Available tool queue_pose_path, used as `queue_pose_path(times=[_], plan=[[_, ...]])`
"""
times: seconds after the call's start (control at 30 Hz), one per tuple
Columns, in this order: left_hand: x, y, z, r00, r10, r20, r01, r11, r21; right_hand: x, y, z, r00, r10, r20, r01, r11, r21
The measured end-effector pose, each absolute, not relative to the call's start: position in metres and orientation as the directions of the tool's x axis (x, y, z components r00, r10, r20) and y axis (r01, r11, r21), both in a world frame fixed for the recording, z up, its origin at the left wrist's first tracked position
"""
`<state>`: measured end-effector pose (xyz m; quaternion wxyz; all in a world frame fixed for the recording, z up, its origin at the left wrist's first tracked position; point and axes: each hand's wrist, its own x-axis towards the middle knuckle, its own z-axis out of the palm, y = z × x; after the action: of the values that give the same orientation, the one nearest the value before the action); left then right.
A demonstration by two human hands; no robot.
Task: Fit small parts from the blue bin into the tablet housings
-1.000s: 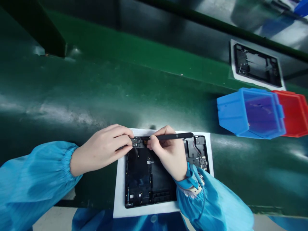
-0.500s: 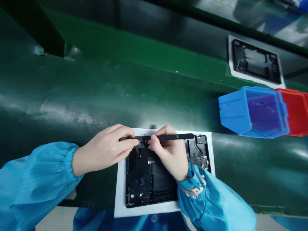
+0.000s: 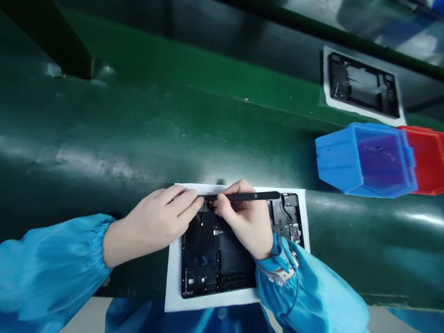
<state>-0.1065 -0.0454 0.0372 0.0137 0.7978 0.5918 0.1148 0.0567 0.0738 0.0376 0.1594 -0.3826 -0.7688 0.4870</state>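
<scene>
In the head view, two hands are seen at work over one black casing (image 3: 201, 259), which is laid on one white sheet (image 3: 173, 282) at the lower centre of the frame. One slim black tool (image 3: 258, 196) is pinched between the thumb and fingers of the right hand (image 3: 246, 224), its rear end pointed toward the right of the frame. The fingers of the left hand (image 3: 156, 222) are held close together at the casing's upper left corner; whether anything is pinched under them cannot be made out. A second black casing (image 3: 337, 78) is set on another white sheet (image 3: 326, 76) at the upper right. Below it, two bins, one blue bin (image 3: 336, 157) and one red bin (image 3: 430, 162), are placed side by side.
</scene>
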Motion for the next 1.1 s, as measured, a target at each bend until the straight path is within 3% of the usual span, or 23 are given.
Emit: queue_pose_path(times=[1.1], plan=[[-0.1025,-0.0454,0.0374,0.206,0.956,0.208,0.958,-0.241,0.158,0.0623,0.0761,0.0416,-0.614,0.781,-0.113,0.377,0.164,-0.911]])
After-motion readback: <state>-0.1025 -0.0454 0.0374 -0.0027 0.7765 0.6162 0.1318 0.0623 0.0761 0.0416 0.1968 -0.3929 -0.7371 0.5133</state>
